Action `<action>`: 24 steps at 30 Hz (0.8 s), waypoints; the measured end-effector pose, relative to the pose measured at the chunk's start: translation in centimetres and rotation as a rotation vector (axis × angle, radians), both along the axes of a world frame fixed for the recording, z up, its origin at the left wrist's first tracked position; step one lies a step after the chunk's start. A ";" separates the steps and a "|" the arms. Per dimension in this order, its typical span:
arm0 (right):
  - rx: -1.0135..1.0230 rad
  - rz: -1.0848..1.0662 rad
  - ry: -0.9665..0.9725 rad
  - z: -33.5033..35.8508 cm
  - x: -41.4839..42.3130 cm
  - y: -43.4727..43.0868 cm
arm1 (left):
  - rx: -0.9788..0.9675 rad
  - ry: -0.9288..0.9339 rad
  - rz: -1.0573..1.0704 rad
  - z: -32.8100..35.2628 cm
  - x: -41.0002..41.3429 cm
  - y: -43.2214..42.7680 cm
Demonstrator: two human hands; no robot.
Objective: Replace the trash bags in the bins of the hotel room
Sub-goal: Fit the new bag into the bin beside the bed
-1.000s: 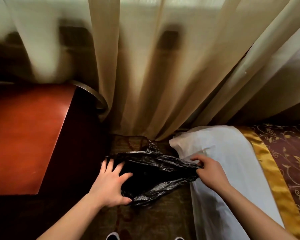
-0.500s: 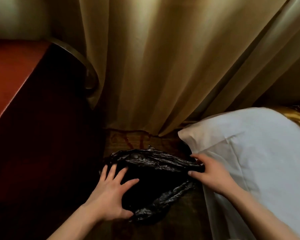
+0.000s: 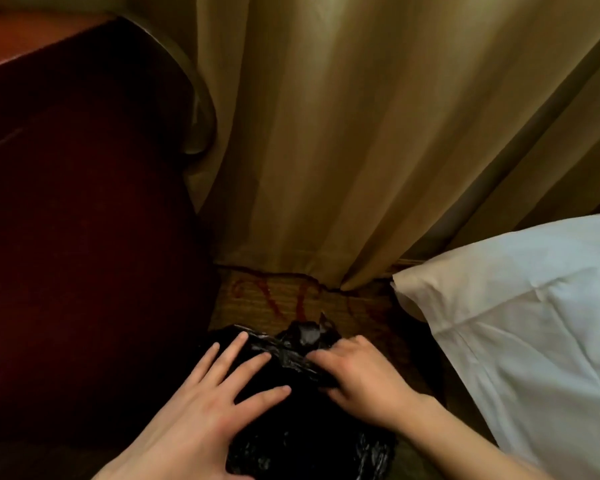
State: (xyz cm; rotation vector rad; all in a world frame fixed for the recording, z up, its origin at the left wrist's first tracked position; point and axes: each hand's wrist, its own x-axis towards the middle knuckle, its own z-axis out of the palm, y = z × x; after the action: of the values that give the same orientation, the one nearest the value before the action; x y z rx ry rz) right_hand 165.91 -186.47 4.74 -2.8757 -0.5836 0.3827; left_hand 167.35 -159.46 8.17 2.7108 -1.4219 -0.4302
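black bag hides any bin beneath it

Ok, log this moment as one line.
left hand: flat on black trash bag | right hand: gripping bag edge | beside: white bedding

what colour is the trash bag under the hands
Glossy black trash bag, seen in the head view, the only one.
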 end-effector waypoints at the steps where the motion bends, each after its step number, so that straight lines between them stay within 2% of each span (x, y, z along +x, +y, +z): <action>1: 0.059 0.013 0.035 -0.6 -0.2 0.3 | -0.027 0.013 0.010 0.1 0.0 0.0; 4: 0.192 0.008 0.124 -1.3 -0.1 0.5 | -0.150 0.094 0.089 0.3 -0.1 0.0; 6: 0.207 0.018 0.123 -1.0 0.4 0.4 | -0.159 0.111 0.132 0.2 -0.1 -0.3; 10: 0.175 0.175 0.078 -0.7 -0.3 0.9 | -0.089 0.079 0.137 -0.7 0.7 -1.2; 13: 0.239 0.134 0.241 -1.6 -0.9 1.9 | -0.076 0.050 0.133 -2.3 1.5 -1.4; 16: 0.225 0.028 0.365 -3.2 0.2 1.8 | -0.171 0.078 0.178 -3.3 2.2 -1.5; 19: 0.280 -0.030 0.291 -3.2 0.7 0.5 | -0.310 0.121 0.310 -3.6 2.9 -1.5; 21: 0.390 -0.085 0.222 -2.3 0.6 -0.8 | -0.374 0.103 0.382 -4.2 3.2 -1.4; 24: 0.493 -0.210 -0.043 -2.0 0.5 -2.7 | -0.549 0.098 0.511 -5.2 3.9 -1.8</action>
State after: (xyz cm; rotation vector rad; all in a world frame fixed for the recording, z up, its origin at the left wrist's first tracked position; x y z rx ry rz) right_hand 166.38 -189.15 2.76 -2.4395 -0.3193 0.1211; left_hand 171.21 -161.30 2.94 2.4132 -0.6446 -0.1101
